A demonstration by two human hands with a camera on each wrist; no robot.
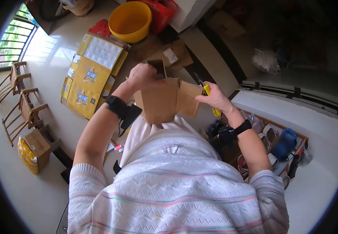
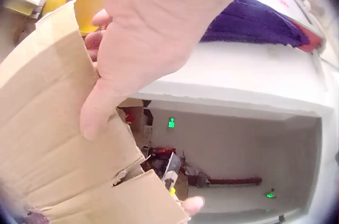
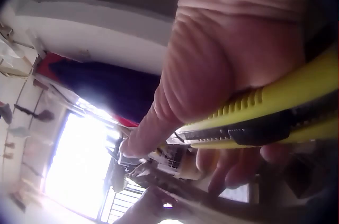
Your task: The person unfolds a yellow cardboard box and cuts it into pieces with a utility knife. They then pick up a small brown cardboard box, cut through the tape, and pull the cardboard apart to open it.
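Note:
A brown cardboard box with a cut, raised flap stands against the person's lap. At its upper left edge, the left hand grips the cardboard. In the left wrist view the left thumb lies on the panel, with the other fingers behind it. The right hand holds a yellow box cutter along its palm, its blade end pointing up and away in the head view. The right thumb lies at the flap's outer edge. A split with a ragged edge runs between panel and flap.
Flattened yellow cardboard lies on the floor at left, near a yellow bucket. Wooden chairs stand further left. To the right is a low rack with shoes and a blue item. More cardboard lies ahead.

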